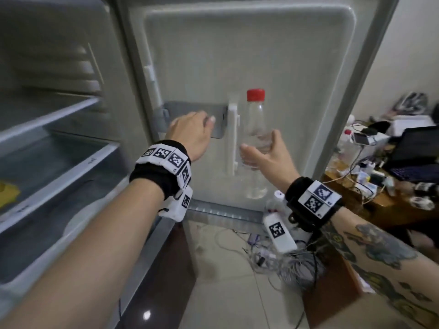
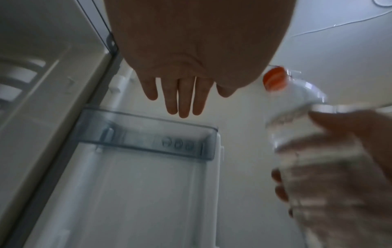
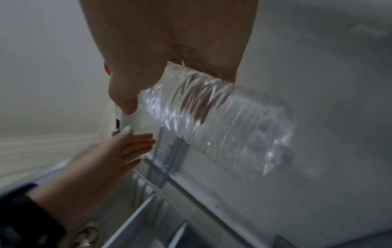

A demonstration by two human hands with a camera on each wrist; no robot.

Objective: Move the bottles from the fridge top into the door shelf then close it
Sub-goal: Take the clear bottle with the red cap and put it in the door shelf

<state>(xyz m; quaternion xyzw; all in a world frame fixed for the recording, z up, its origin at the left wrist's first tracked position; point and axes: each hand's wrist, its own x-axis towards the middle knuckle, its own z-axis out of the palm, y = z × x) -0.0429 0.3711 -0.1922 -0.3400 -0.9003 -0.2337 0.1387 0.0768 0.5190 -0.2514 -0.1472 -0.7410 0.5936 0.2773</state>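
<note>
1. Head view. Fridge door (image 1: 249, 55) stands open, its inner liner facing the camera. Right hand (image 1: 263, 154) grips a clear bottle (image 1: 255, 129) with a red cap (image 1: 255, 95), fingers and thumb curled round the mid-body. Bottle upright, held in front of the liner, just right of a white vertical rail (image 1: 232, 138). Left hand (image 1: 190, 134) reaches to a small grey door shelf (image 1: 190, 108) left of the rail, fingers relaxed, over the shelf's front; contact cannot be told. Fridge interior shelves (image 1: 47, 119) at left. A cluttered table (image 1: 356, 203) at far right, cables on the floor (image 1: 273, 257) below the door.

2. Left wrist view. Left hand (image 2: 180, 94) from beneath: fingers straight, close together, holding nothing, hanging above the translucent door shelf (image 2: 148, 132). The shelf has nothing in it. At right, blurred, the right hand (image 2: 339, 167) is wrapped round the bottle (image 2: 301, 117); orange-red cap (image 2: 274, 80) points up and left.

3. Right wrist view. Right hand (image 3: 169, 50) clasps the bottle (image 3: 212, 124), thumb on the near left side, ribbed body running down to the right across the door liner (image 3: 318, 67). Picture blurred. Lower left, the left hand (image 3: 106, 159) with straight fingers reaches toward the shelf's edge (image 3: 167, 151); black wristband (image 3: 25, 218) at the corner.
</note>
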